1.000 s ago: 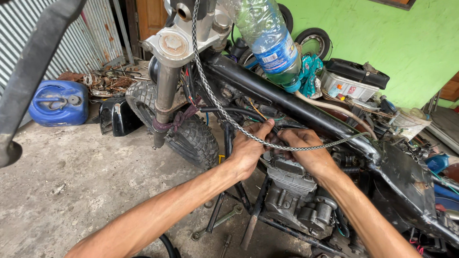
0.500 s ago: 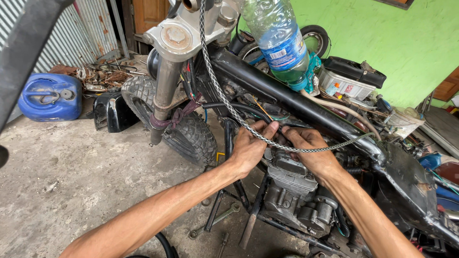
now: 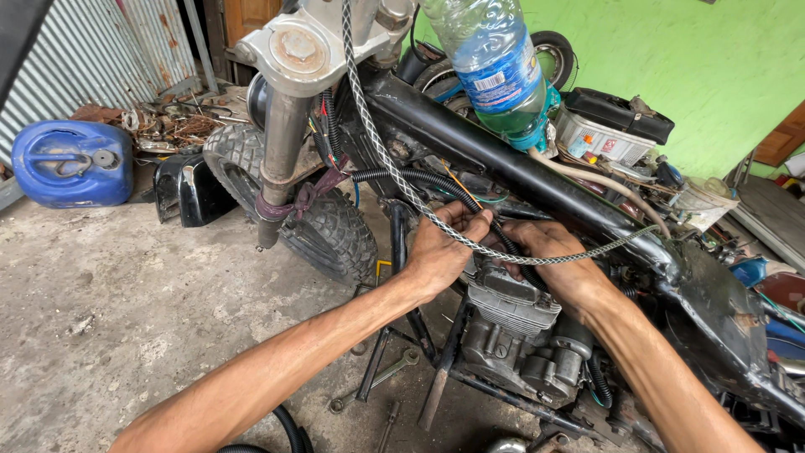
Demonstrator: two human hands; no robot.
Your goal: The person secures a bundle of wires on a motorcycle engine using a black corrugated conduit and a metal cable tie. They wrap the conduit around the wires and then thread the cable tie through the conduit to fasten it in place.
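Just above the engine (image 3: 511, 319), the fingers of the left hand (image 3: 440, 252) and right hand (image 3: 558, 260) curl around a black corrugated hose (image 3: 436, 183), gripping it beneath the black frame tube (image 3: 503, 159). A braided cable (image 3: 394, 172) drapes across both hands, the knobby front tyre (image 3: 327, 226) stands to their left, and an upturned plastic bottle (image 3: 495, 63) hangs above.

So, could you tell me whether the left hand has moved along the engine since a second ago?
No: the left hand stays above the engine, by the braided cable.

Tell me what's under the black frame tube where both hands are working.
Under the black frame tube sits the grey engine. The left hand and right hand cover its top, so whatever the fingers grip is hidden.
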